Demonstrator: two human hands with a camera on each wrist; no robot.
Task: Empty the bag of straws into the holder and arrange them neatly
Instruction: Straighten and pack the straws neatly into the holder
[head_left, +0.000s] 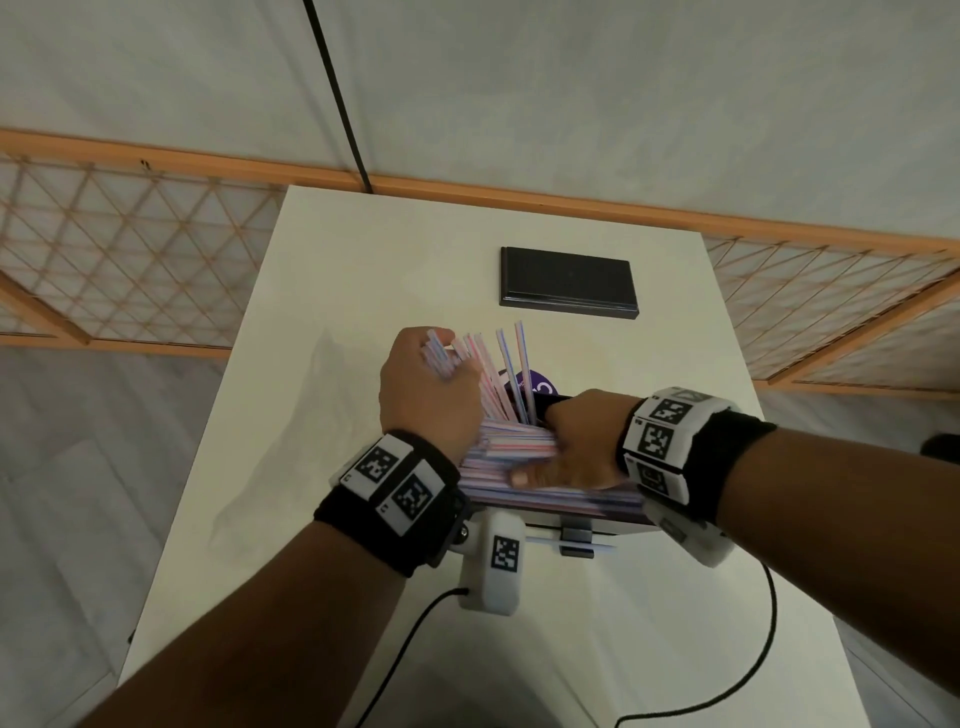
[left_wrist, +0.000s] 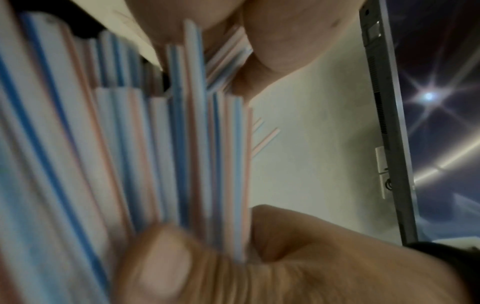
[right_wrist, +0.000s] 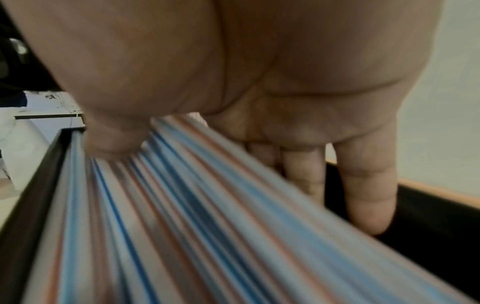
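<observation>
Several blue-, red- and white-striped straws (head_left: 511, 448) lie piled lengthwise in the black holder (head_left: 575, 532) near the table's front. My left hand (head_left: 431, 358) grips a bunch of straws (left_wrist: 103, 164) at the pile's left end, and their tips fan up and away. My right hand (head_left: 540, 457) holds the pile's right part. Its thumb (right_wrist: 111, 142) presses on top of the straws (right_wrist: 182, 226) and its fingers (right_wrist: 363, 195) reach down behind them against the holder's dark wall (right_wrist: 428, 236). A faint clear bag (head_left: 291, 426) lies flat to the left.
A flat black rectangular lid (head_left: 566, 283) rests further back on the white table (head_left: 363, 249). A purple round label (head_left: 543, 385) shows just behind the holder. Black cables (head_left: 748, 670) trail over the front edge. Wooden lattice screens (head_left: 130, 260) flank the table.
</observation>
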